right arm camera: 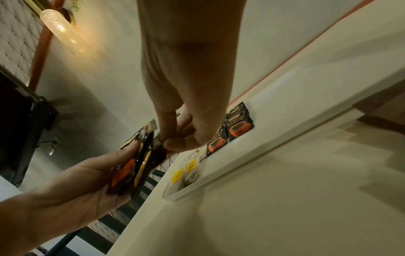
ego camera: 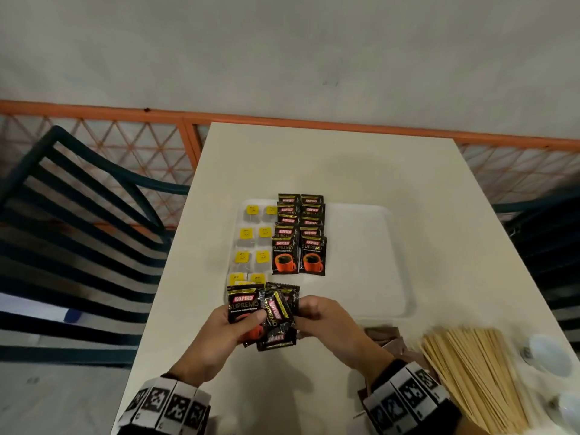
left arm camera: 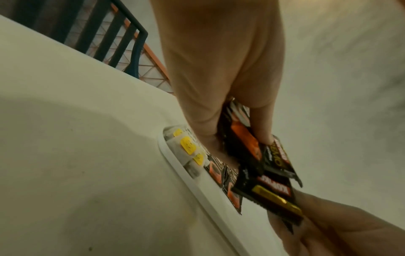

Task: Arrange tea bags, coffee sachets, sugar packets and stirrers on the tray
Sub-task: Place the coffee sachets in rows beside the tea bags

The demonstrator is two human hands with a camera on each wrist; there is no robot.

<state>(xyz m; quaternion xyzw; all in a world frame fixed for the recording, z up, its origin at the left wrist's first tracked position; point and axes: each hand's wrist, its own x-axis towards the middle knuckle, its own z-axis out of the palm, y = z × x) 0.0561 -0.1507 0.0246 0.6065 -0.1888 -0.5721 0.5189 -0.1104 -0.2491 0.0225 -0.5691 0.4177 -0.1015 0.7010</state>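
Observation:
A white tray [ego camera: 370, 246] lies mid-table. Its left side holds two columns of tea bags [ego camera: 252, 233] with yellow tags, and beside them two overlapping columns of black coffee sachets [ego camera: 299, 237]. Just in front of the tray's near left corner my left hand [ego camera: 229, 337] grips a fanned bunch of loose coffee sachets [ego camera: 270, 312], thumb on top. My right hand [ego camera: 326, 321] pinches the right side of that same bunch. In the wrist views the bunch [left arm camera: 258, 161] [right arm camera: 136, 164] hangs above the tray's near rim [left arm camera: 192, 187] [right arm camera: 197, 187].
A thick pile of wooden stirrers [ego camera: 470, 372] lies at the table's right front, with brown packets [ego camera: 386, 335] beside it and white saucers [ego camera: 549, 356] at the far right. Dark slatted chairs [ego camera: 78, 230] flank the table. The tray's right half is bare.

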